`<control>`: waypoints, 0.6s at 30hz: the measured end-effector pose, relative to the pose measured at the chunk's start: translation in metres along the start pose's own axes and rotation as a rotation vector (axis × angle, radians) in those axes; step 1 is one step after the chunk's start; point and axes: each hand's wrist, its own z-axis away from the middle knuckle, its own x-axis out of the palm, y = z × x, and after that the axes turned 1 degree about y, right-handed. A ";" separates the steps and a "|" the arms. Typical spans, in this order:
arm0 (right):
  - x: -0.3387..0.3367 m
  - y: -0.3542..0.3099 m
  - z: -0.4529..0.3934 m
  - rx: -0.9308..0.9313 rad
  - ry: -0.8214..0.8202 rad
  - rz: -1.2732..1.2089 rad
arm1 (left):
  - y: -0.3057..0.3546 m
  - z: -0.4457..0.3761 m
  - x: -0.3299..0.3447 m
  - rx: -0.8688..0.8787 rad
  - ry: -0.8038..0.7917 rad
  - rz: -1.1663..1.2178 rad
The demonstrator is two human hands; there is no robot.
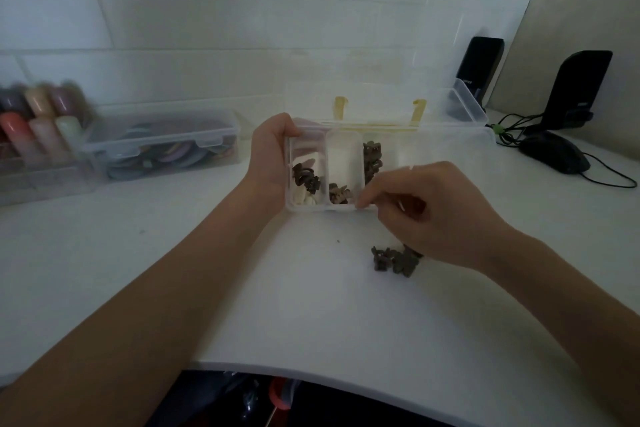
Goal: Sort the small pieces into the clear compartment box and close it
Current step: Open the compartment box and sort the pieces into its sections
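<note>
**Compartment box open, held at left end; loose pieces still on surface**

Clear compartment box sits on the white surface, lid swung back and open. Left hand grips the box's left end, thumb curled over the far corner. Right hand hovers at the box's near right edge, fingertips bunched together over the rim; cannot tell whether they pinch a piece.

Three compartments visible. Left one holds dark brown pieces plus a few pale ones. Middle one holds a small tan cluster at its near end. Right one holds a dark column of pieces.

A small heap of loose dark pieces lies on the surface, just below the right hand.

Left background: closed clear bin, blurred coloured tubes. Right background: two black speakers, black mouse.
</note>
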 end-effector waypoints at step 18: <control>-0.009 0.007 -0.004 0.182 -0.513 -0.071 | -0.001 -0.005 -0.003 -0.018 -0.079 0.041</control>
